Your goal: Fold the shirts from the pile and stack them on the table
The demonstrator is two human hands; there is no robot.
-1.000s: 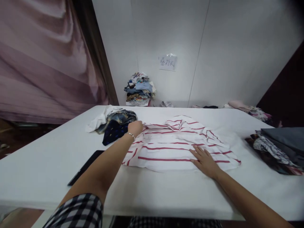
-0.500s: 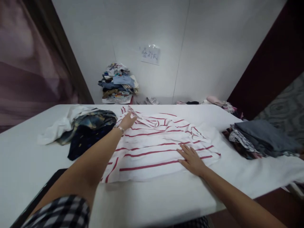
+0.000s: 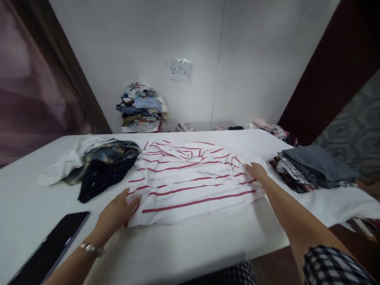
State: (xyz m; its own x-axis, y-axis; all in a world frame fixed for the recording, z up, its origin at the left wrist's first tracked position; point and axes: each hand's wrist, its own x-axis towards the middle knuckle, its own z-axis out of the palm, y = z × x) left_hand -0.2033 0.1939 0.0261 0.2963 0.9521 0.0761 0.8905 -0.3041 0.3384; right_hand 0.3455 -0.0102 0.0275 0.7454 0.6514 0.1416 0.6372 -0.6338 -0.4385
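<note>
A white shirt with red stripes lies spread on the white table, its far part folded over and creased. My left hand is at the shirt's near left corner, thumb and fingers apart on either side of the edge. At the right edge, my right hand has its fingertips drawn together on the bunched cloth. Some of those fingers are hidden behind the hand.
Crumpled dark and white clothes lie left of the shirt. A black phone rests near the front left. Folded grey and patterned clothes sit at right. A tall clothes pile stands by the wall, below a paper sign.
My left hand has come back from the shirt's far left to its near left corner, uncovering the phone. My right hand has moved from lying flat on the cloth to the right edge.
</note>
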